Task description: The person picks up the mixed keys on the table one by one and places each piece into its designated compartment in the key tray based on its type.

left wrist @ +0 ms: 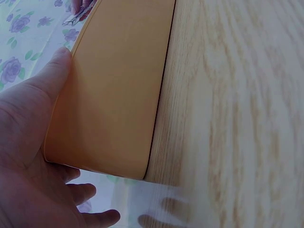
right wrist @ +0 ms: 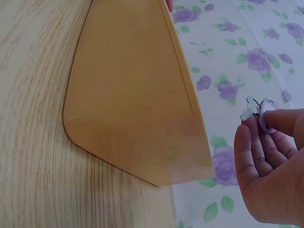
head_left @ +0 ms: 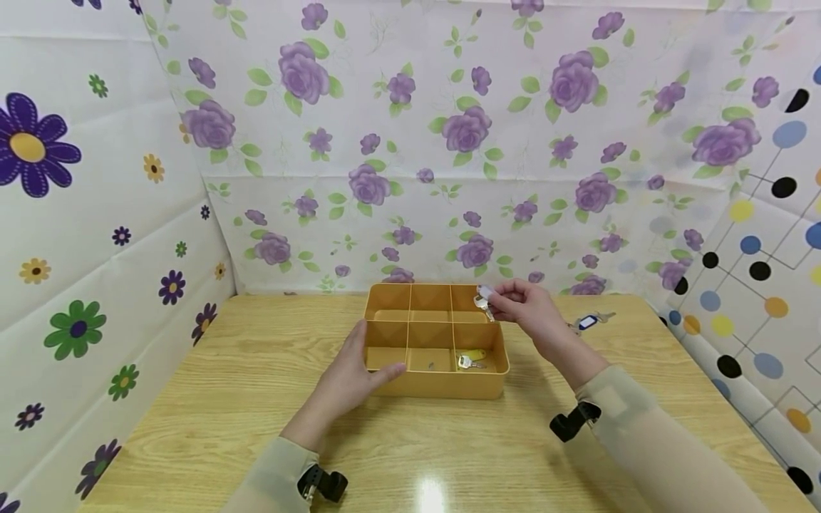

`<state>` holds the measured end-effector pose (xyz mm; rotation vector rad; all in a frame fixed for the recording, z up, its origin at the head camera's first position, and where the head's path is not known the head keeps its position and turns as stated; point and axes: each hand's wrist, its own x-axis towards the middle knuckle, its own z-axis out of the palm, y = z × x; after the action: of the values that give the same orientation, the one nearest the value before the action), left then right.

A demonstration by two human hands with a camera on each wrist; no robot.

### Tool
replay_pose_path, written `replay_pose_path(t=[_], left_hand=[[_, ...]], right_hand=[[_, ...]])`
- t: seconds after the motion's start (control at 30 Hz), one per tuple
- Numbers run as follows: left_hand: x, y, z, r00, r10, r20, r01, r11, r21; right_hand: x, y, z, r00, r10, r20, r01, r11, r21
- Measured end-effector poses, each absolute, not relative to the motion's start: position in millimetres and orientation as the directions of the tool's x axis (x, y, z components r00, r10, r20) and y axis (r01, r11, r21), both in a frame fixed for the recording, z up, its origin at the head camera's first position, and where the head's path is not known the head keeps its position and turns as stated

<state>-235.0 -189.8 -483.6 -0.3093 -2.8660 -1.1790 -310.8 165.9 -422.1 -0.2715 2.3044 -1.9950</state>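
A tan organizer box (head_left: 438, 385) with two rows of compartments sits on the table. My left hand (head_left: 346, 372) rests against its front left corner, thumb along the front rim and fingers along the left side; in the left wrist view the fingers (left wrist: 81, 194) look fairly straight. Over the back right compartment, my right hand (head_left: 527, 313) pinches a key (right wrist: 250, 110) by its pale lilac tag (right wrist: 267, 122), the key hanging beneath the fingertips. Another key (head_left: 471, 363) with a yellow tag (head_left: 476, 353) lies in the front right compartment.
On the table (head_left: 269, 399) behind my right wrist lies a key with a blue tag (head_left: 587, 323), partly hidden by the hand. A small grey piece (head_left: 431, 365) lies in the front middle compartment. Flower-patterned cloth (head_left: 410, 235) hangs at the back.
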Motion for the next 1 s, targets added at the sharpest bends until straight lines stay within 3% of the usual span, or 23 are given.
replay_pose_path(t=[1.0], left_hand=[[-233.0, -188.7, -480.6, -0.982, 0.166, 0.085, 0.177, 0.687, 0.705]], right_hand=[[-338.5, 151.1, -431.1, -0.985, -0.161, 0.063, -0.104, 0.265, -0.959]])
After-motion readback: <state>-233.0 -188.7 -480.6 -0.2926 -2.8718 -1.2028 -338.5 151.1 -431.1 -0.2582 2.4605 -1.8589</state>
